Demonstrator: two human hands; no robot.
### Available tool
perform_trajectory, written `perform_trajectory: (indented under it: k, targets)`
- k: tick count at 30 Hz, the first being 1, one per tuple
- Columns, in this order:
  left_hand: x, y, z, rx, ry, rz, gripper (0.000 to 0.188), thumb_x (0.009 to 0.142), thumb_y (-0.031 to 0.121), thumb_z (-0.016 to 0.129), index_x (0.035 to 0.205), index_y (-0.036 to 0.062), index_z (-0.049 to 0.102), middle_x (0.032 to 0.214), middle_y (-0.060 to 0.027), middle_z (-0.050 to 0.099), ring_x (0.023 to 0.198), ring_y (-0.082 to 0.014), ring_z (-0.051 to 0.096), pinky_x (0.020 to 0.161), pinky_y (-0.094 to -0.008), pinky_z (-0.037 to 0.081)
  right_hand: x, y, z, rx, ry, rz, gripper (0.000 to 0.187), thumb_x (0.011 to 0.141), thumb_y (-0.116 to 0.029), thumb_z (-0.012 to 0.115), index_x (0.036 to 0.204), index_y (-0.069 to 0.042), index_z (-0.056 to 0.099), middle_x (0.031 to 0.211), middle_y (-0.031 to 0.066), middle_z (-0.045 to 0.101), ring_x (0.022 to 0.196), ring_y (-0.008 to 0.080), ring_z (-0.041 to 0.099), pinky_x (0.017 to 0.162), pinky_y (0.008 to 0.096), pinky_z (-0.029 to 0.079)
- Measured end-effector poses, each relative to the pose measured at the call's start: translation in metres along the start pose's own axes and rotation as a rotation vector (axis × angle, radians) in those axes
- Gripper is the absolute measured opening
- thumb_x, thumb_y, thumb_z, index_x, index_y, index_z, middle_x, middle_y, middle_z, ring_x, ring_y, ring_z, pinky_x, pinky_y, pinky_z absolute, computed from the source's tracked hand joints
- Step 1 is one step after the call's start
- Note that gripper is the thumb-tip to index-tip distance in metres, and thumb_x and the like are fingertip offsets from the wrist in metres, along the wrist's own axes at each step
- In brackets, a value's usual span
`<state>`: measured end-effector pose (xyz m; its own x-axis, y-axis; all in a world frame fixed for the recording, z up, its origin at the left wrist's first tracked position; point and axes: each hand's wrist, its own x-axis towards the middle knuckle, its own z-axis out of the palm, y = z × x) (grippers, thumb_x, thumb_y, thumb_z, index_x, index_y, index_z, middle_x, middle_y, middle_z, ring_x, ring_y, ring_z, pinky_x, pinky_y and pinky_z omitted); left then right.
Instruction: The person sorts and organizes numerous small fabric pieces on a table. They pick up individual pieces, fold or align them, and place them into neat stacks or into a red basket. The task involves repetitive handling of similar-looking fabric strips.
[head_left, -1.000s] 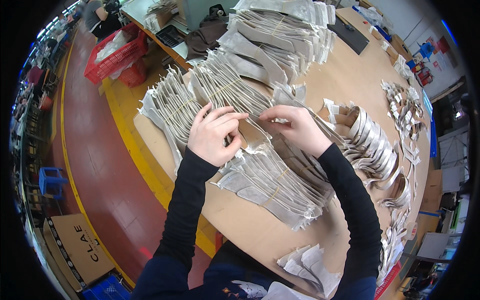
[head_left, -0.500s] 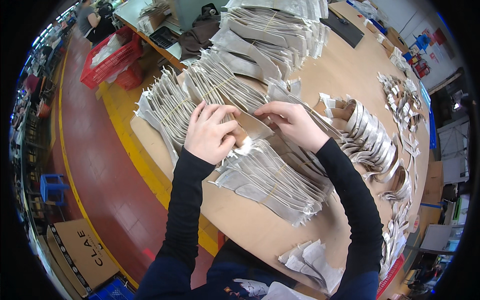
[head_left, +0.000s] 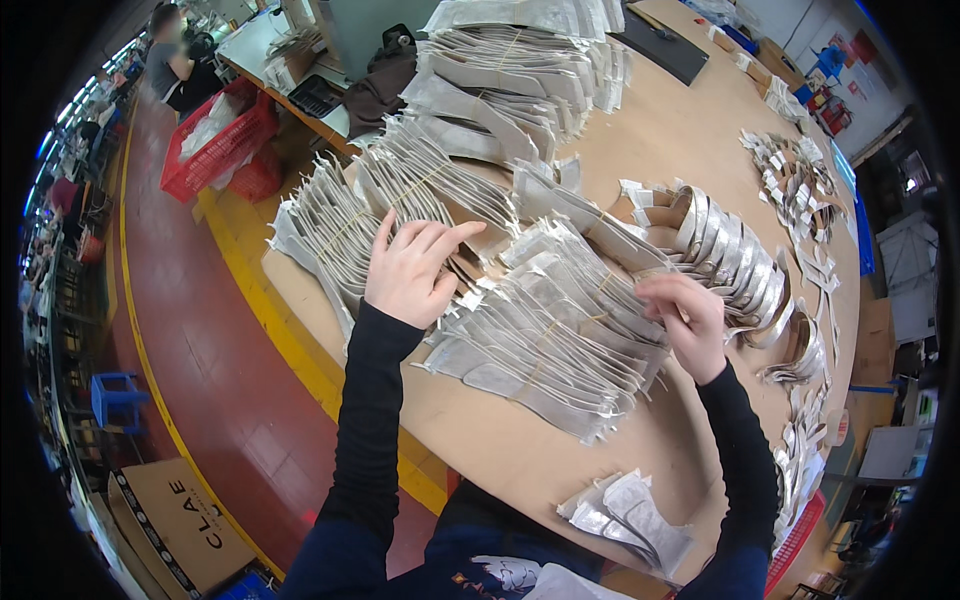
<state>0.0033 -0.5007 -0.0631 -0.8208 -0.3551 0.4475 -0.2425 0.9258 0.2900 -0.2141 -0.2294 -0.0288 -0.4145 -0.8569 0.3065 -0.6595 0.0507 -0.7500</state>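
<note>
Grey, papery-looking flat pieces, stacked on edge, make up the near bundle (head_left: pixel 545 340) in front of me, and my two hands sit at either end of it. At its left end my left hand (head_left: pixel 412 270) is open, fingers fanned and lightly bent, thumb held apart from the index finger, with nothing visibly gripped; I cannot tell whether its fingertips press on the pieces beneath. At the right end of the near bundle my right hand (head_left: pixel 688 312) is half curled, its fingers bent together and the thumb tucked under them; whether they pinch an edge I cannot tell.

Both palms face mostly down. My left forearm, in a black sleeve (head_left: pixel 362 405), comes up steeply on the left of the near bundle, while my right forearm rises on its right and leans inward at the wrist.

The near bundle lies on the bench (head_left: pixel 480 455) between my hands, with thin yellowish bands across it. Just beyond its left end stand the left bundle (head_left: pixel 325 228) and the middle bundle (head_left: pixel 425 180), both banded too, my left hand being over their closer edge. Farther beyond the near bundle is a tall stack (head_left: pixel 520 70); to its right, curved strips (head_left: pixel 715 250) lie nested, and closer to my body than the near bundle rests a small loose pile (head_left: pixel 625 520)
</note>
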Motion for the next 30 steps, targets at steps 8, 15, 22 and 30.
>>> perform_trajectory:
  k: [8,15,22,30]
  targets:
    - [0.012,-0.005,-0.005,-0.011,-0.150,0.004,0.044,0.074,0.016,0.052,0.114,0.0180,0.070,0.087,-0.0037,0.053,0.092,-0.0266,0.051,0.097,-0.0421,0.039,-0.086,0.044,0.005,-0.044,0.355,-0.045,0.033,0.077,0.021,0.050,0.097,0.002,0.069,0.098,0.0134,0.069,0.066,0.0146,0.062,0.059,0.0245,0.050]
    - [0.025,0.007,0.000,0.018,-0.026,-0.009,0.027,0.077,0.033,0.076,0.066,0.0092,0.070,0.105,-0.0023,0.061,0.114,-0.0267,0.050,0.112,-0.0459,0.029,-0.098,0.046,0.011,-0.096,0.293,-0.031,0.031,0.081,0.021,0.049,0.099,0.003,0.068,0.099,0.0142,0.066,0.060,0.0122,0.059,0.053,0.0230,0.047]
    - [0.026,0.006,-0.002,-0.062,-0.098,-0.053,0.038,0.075,0.039,0.078,0.100,0.0139,0.065,0.099,-0.0001,0.063,0.112,-0.0220,0.057,0.119,-0.0539,0.020,-0.097,0.046,0.009,-0.090,0.299,-0.001,0.032,0.075,0.018,0.054,0.095,0.001,0.070,0.092,0.0134,0.068,0.068,0.0195,0.064,0.058,0.0272,0.050]
    - [0.027,0.014,-0.002,0.013,-0.088,-0.038,0.040,0.086,0.031,0.067,0.123,0.0158,0.064,0.091,-0.0029,0.059,0.100,-0.0238,0.057,0.116,-0.0518,0.025,-0.097,0.046,0.010,-0.083,0.298,0.035,0.031,0.074,0.018,0.055,0.094,0.000,0.071,0.090,0.0133,0.068,0.071,0.0213,0.065,0.060,0.0283,0.051]
